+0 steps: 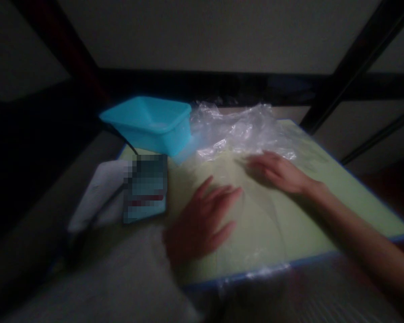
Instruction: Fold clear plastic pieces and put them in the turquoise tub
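Note:
My left hand (pixel 200 222) lies flat with fingers spread on a pale green board (pixel 357 197) with a blue edge. My right hand (pixel 278 172) rests open on the same board, fingers stretched toward the left, at the edge of a crumpled clear plastic sheet (pixel 235 128). The plastic seems to cover part of the board under both hands. Neither hand holds anything. The scene is dim and a little blurred.
A turquoise plastic tub (pixel 151 123) stands tilted at the board's far left corner. A phone-like slab (pixel 144 188) lies left of my left hand, beside a white object (pixel 96 193). Dark bars (pixel 353 58) cross behind. Pale cloth (pixel 121 278) fills the near foreground.

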The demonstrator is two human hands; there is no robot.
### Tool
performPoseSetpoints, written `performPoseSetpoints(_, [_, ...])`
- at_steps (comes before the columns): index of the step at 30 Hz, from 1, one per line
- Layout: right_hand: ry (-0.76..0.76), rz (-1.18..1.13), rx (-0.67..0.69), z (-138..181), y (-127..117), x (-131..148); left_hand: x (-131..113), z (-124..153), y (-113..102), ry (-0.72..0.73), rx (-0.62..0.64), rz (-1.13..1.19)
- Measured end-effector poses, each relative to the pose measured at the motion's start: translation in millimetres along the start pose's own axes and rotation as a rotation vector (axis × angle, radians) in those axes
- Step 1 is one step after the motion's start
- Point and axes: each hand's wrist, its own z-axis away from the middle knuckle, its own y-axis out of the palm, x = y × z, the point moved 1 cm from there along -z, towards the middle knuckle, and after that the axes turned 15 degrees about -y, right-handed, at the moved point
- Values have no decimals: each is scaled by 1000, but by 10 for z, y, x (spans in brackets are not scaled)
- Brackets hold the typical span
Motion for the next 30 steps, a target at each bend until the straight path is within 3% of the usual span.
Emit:
performPoseSetpoints(2, [21, 6, -2, 5, 42, 21, 130, -29, 24, -221, -39, -58])
performPoseSetpoints(4, [35, 23, 14, 12, 85, 36, 234, -37, 82, -316, -8, -94])
performPoseSetpoints(11, [43, 76, 69, 12, 183, 15, 327, -14, 151, -392, 45, -168])
performPoseSetpoints(15, [43, 62, 46, 25, 116, 32, 331, -15, 140, -425, 44, -252])
performPoseSetpoints(20, [205, 64, -31, 91, -41, 63, 380, -14, 167, -455, 23, -293])
performPoseSetpoints(24, [250, 146, 14, 127, -27, 18, 357, -15, 116, -345, 37, -249])
performPoseSetpoints(27, [229, 173, 27, 112, 3, 24, 295, -18, 64, -144, 151, -165])
performPoseSetpoints(30, [114, 65, 8, 57, 31, 140, 250, -18, 48, 7, 292, -68])
